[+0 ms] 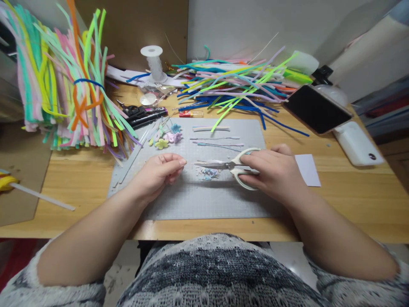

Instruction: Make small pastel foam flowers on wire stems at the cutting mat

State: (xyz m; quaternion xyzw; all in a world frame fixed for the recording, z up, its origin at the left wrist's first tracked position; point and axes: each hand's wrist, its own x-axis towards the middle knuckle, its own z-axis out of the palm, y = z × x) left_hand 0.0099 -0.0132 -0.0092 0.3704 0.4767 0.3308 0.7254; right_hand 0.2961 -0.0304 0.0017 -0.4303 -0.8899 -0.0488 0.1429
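- From here I see my right hand [275,172] clamped on the scissors [228,166], blades above the clippings [209,172].
- Apart from it, my left hand [161,172] pinches its fingertips together — on what, I can't tell.
- Small flowers [162,143] lie beyond it on the grey mat [198,204].

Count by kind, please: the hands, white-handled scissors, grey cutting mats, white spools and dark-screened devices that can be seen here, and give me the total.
Hands: 2 (left hand, right hand)
White-handled scissors: 1 pair
Grey cutting mat: 1
White spool: 1
Dark-screened device: 1
Total: 6
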